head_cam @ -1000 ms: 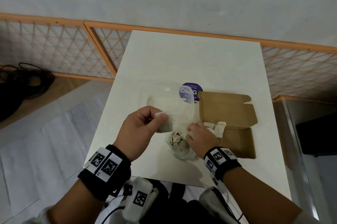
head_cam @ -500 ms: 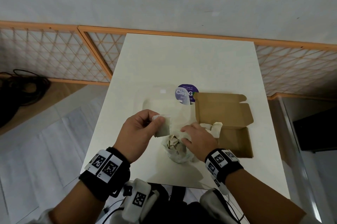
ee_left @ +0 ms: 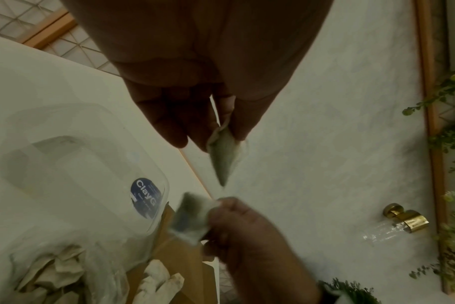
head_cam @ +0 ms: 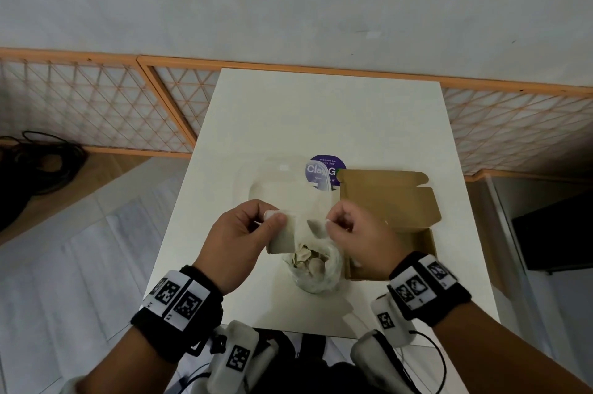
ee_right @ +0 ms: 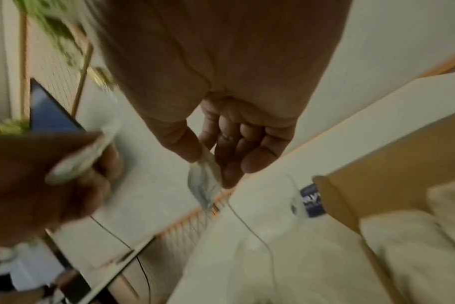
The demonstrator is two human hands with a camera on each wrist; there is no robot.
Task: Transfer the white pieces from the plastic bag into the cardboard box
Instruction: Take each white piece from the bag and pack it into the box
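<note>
A clear plastic bag [head_cam: 316, 268] holding several crumpled white pieces [head_cam: 303, 257] stands on the white table, just left of the open cardboard box [head_cam: 390, 201]. My left hand [head_cam: 276, 221] pinches the bag's left rim between thumb and fingers. My right hand [head_cam: 330, 224] pinches the opposite rim, so the mouth is held apart. In the left wrist view the pinched film [ee_left: 222, 158] hangs from my fingers, and a few white pieces [ee_left: 159, 277] lie in the box. The right wrist view is blurred but shows the film [ee_right: 204, 185] held by thumb and forefinger.
A clear plastic lid with a purple round sticker [head_cam: 324, 169] lies behind the bag, touching the box's flap. The white table [head_cam: 321, 111] ends near my body and at an orange lattice fence [head_cam: 96, 105]. Black cables [head_cam: 35, 162] lie on the floor at left.
My right hand left the white pieces in the box, moved left and took hold of the bag's right rim. The left hand kept its pinch and rose slightly.
</note>
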